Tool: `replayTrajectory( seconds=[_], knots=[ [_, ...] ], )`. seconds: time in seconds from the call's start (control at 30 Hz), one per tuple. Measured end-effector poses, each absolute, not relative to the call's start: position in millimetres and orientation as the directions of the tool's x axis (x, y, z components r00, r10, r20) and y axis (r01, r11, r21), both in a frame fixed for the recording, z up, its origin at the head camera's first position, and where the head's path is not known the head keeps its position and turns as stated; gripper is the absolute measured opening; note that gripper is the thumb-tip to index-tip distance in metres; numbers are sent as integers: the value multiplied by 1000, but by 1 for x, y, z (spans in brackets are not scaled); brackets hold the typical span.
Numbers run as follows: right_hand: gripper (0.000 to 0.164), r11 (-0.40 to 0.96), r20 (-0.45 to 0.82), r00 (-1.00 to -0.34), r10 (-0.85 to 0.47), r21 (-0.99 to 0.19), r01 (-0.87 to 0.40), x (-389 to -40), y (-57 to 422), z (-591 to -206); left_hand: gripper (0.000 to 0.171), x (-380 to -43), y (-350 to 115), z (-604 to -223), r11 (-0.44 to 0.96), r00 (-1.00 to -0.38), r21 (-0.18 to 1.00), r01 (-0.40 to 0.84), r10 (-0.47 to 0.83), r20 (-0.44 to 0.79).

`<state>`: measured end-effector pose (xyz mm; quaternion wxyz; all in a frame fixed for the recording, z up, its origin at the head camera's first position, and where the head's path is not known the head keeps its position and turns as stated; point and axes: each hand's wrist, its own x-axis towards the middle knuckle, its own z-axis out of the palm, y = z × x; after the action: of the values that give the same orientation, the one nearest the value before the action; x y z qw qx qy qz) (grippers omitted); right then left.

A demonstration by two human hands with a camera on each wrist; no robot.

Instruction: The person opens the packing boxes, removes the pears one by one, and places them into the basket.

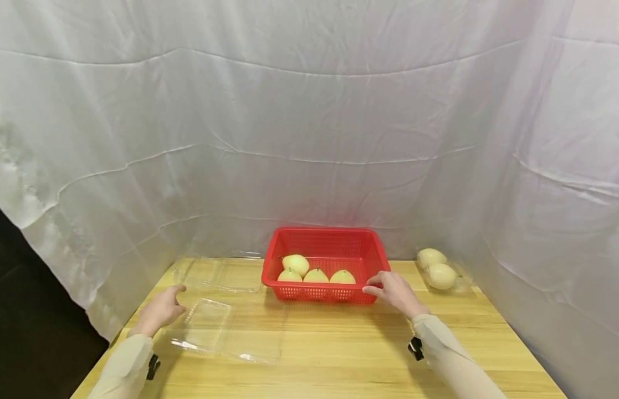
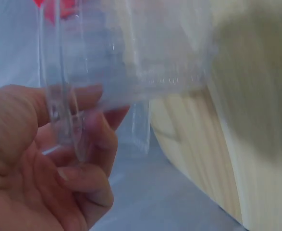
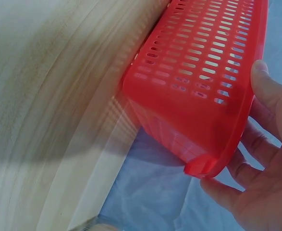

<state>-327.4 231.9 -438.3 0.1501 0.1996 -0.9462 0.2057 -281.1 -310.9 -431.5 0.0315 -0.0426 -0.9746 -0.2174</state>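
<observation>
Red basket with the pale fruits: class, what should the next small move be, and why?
Probably shift the right hand left, over the rightmost fruit in the basket. The hand is at the basket's front right corner, so that fruit looks nearest to it, and the front clear container lies open with no fruit in it, which suggests it could be filled.

The head camera looks forward and down at the table (image 1: 349, 349) from farther away, while, from very near, the left wrist camera faces a clear box (image 2: 169, 62) and the right one the red basket (image 3: 193, 108), which the head view shares.
</observation>
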Motion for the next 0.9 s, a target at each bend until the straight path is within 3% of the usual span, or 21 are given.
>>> replayTrajectory(
  seconds=[0.17, 0.47, 0.8, 0.9],
  knots=[
    [13, 838, 363, -881, -302, -339, -427, -328, 232, -439, 41, -276, -326, -423, 922, -995, 387, 1, -39, 95],
    [14, 839, 356, -882, -308, -336, -428, -330, 232, -438, 41, -270, -343, -415, 915, -980, 391, -104, -162, 117],
    [12, 834, 365, -877, -313, -336, -438, -331, 232, -440, 28, -269, -347, -415, 923, -965, 367, -120, -194, 174],
    [12, 831, 371, -871, -321, -332, -447, -331, 232, -439, 14, -270, -345, -416, 919, -960, 374, -125, -208, 189]
  ],
)
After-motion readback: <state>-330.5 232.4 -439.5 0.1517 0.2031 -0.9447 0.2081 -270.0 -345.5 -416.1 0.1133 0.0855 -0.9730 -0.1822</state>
